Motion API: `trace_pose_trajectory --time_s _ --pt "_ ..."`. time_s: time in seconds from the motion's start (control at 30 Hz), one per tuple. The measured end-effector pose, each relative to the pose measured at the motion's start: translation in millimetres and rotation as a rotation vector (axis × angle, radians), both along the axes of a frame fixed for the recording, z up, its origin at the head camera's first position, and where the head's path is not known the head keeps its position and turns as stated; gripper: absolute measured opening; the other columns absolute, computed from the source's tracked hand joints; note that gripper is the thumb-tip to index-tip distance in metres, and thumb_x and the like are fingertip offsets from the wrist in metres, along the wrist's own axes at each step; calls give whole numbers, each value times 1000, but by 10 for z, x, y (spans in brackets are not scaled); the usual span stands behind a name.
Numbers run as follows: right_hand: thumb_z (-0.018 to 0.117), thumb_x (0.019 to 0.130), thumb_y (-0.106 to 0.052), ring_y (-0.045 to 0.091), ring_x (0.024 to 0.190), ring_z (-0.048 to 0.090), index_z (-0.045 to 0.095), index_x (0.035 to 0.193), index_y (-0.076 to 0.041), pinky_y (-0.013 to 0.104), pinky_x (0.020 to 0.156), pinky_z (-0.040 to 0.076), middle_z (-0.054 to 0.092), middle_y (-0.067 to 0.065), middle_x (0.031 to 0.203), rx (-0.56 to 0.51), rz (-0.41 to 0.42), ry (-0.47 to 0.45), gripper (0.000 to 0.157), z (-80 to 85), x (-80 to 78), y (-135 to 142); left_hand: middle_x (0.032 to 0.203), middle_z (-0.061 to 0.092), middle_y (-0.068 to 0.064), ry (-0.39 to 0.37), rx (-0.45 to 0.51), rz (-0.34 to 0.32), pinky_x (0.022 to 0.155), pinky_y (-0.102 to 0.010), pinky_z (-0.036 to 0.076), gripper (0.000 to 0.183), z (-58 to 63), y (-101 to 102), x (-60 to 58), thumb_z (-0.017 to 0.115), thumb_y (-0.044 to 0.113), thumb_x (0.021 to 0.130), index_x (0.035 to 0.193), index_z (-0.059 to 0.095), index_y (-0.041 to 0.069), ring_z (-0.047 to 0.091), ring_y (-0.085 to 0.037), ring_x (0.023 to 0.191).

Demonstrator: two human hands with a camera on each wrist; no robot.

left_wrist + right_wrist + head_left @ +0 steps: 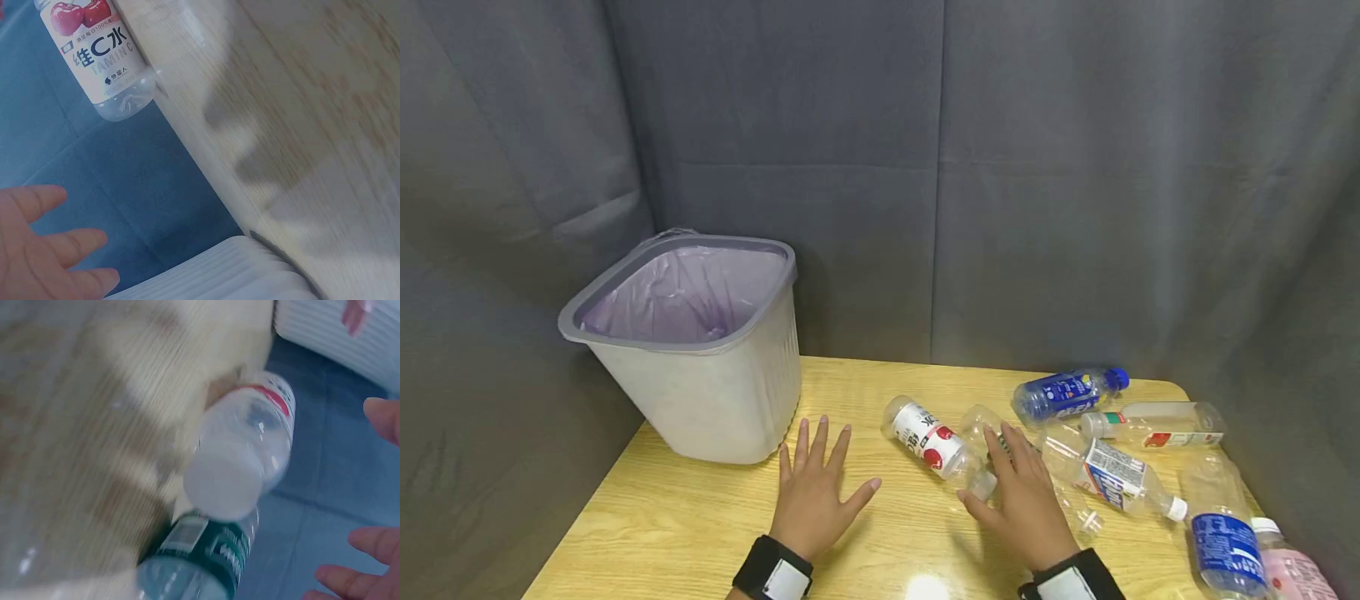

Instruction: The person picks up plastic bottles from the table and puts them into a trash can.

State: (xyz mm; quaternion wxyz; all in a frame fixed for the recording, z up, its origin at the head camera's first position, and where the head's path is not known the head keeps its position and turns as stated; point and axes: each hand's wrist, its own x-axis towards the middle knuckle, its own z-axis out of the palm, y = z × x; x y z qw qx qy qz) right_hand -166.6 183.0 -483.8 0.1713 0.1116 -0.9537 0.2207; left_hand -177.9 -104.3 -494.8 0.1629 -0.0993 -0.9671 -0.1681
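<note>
My left hand [811, 500] hovers with spread fingers over the table, in front of the bin and left of a clear bottle with a white cherry label [927, 437]. In the left wrist view that cherry-label bottle [103, 56] lies beyond the fingers. My right hand [1026, 500], fingers spread too, is above a clear bottle with a green label [212, 547], which it partly covers in the head view. The cherry-label bottle's white cap points toward the right thumb. Neither hand holds anything.
A pale bin [700, 408] with a purple liner stands at the left on the wooden table [685, 533]. To the right lie a blue-capped bottle [1067, 393], a white-capped bottle [1112, 475], a blue-label bottle [1228, 542], a pink bottle [1296, 571] and others. Grey curtains surround the table.
</note>
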Motion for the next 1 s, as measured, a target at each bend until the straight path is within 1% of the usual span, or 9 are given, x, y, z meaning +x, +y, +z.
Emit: trace_pose_trajectory --time_s 0.13,0.27,0.37,0.47,0.6,0.73,0.87,0.93,1.0 --pt "81 74 -40 45 129 48 38 148 -9 59 100 45 41 23 147 9 46 -24 91 -43 -236 -134 159 27 -16 2 -8 2 113 -71 14 84 -3 -15 2 47 75 85 149 38 22 11 -41 150" --pt "81 73 -34 42 122 54 41 146 -8 54 99 48 47 23 141 31 79 -92 87 -70 -410 -278 159 27 -16 8 -17 7 113 -71 16 85 -13 -34 13 43 77 85 149 37 23 14 -41 149" --pt "81 72 -32 41 115 58 44 144 -10 53 97 49 51 23 137 49 83 -124 84 -102 -474 -350 159 26 -15 4 -18 14 113 -70 16 85 -24 -48 18 42 78 84 150 36 24 14 -41 149" --pt "82 72 -31 40 111 60 45 144 -13 52 95 50 53 23 134 69 69 -136 83 -136 -485 -380 160 25 -14 -1 -15 18 113 -70 17 86 -27 -58 23 42 78 84 151 34 25 12 -40 150" --pt "82 72 -23 38 108 61 47 143 -13 51 94 51 56 22 128 79 60 -110 80 -176 -474 -390 159 26 -15 7 -15 20 112 -71 19 85 -25 -74 33 45 76 85 151 34 24 12 -41 150" --pt "80 72 -17 35 107 60 47 142 -10 48 94 51 58 21 122 82 58 -76 78 -192 -474 -394 159 27 -16 11 -15 22 112 -71 19 84 -15 -77 36 50 73 84 151 35 23 12 -40 150" --pt "79 73 -15 35 106 60 47 142 -8 48 95 50 59 21 119 76 61 -64 76 -211 -463 -403 159 27 -15 1 -8 15 113 -70 18 84 -19 -73 39 55 69 84 151 34 23 11 -40 150" --pt "79 74 -14 36 107 60 47 142 -7 49 96 49 59 21 120 55 61 -70 75 -219 -450 -402 159 26 -15 -12 9 -3 113 -69 19 83 -18 -68 39 56 66 85 152 32 22 11 -40 150" --pt "79 74 -13 35 107 60 46 142 -5 49 96 49 58 21 120 27 69 -50 76 -213 -419 -400 160 24 -16 -27 46 -45 112 -69 22 83 -3 -62 41 55 65 87 153 29 21 13 -41 149"
